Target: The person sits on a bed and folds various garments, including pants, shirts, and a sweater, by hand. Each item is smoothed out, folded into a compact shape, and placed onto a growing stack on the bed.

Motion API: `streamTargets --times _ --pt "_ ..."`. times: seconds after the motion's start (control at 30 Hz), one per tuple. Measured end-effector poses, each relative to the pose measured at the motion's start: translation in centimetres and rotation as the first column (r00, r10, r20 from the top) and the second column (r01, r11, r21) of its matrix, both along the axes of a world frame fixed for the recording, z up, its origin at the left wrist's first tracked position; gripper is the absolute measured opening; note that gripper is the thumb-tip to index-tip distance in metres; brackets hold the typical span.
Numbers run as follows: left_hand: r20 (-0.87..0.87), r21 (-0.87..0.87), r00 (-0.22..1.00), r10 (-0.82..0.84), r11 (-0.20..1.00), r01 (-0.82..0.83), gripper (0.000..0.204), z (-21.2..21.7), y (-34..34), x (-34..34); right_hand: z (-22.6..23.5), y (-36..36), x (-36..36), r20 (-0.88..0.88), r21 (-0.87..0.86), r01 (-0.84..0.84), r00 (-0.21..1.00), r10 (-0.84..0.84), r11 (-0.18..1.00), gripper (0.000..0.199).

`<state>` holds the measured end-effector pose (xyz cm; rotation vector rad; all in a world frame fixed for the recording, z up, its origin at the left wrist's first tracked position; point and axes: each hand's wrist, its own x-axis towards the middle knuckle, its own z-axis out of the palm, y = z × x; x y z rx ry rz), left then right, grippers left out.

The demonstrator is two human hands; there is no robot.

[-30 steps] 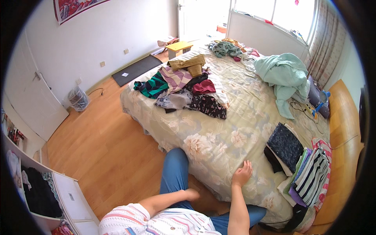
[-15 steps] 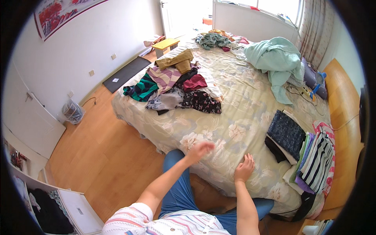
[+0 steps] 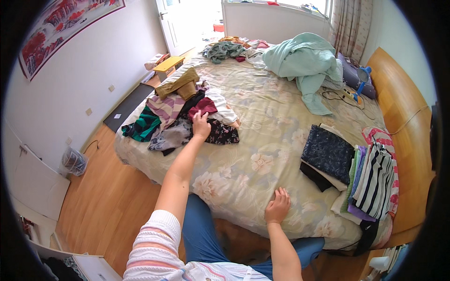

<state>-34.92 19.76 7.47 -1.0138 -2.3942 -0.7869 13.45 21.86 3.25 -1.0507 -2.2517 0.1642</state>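
My left hand (image 3: 201, 126) is stretched out over the heap of loose clothes on the left of the bed. Its fingers are apart at the edge of a maroon garment (image 3: 206, 105); whether they touch the cloth is hard to tell. Beside that hand lie a black floral garment (image 3: 224, 133) and a grey-white patterned one (image 3: 171, 134). Purple-and-cream striped cloth (image 3: 165, 108), a green-and-navy piece (image 3: 140, 125) and a mustard garment (image 3: 180, 85) make up more of the heap. My right hand (image 3: 278, 206) rests, fingers extended, on the floral bedsheet (image 3: 262, 182) near the front edge.
Folded clothes stand at the right: a dark patterned stack (image 3: 328, 152) and a striped pile (image 3: 375, 180) by the wooden headboard (image 3: 398, 112). A mint-green blanket (image 3: 300, 56) is bunched at the back, near a blue handheld appliance (image 3: 363, 79). Left of the bed stands a yellow stool (image 3: 168, 63).
My left hand has moved forward and left from the bed's front edge to the clothes heap. My right hand stays on the sheet. The whole view has shifted.
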Motion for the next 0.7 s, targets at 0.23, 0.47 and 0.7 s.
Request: streamTargets --times 0.23,0.47,0.7 --pt "0.129 -0.114 0.965 0.227 0.97 -0.213 0.037 -1.6 1.8 -4.4 -0.1 0.0 0.0 -0.002 -0.019 -0.005 1.0 0.005 1.0 0.042" --pt "0.599 0.267 0.8 -0.033 0.95 -0.161 0.024 -0.1 3.1 -5.5 -0.2 0.4 -0.2 0.008 -0.019 0.003 1.0 -0.002 1.0 0.043" --pt "0.149 0.066 0.957 0.247 0.964 -0.259 0.023 0.5 2.9 -7.9 -0.1 0.8 -0.1 0.021 -0.016 0.022 1.0 -0.021 1.0 0.043"
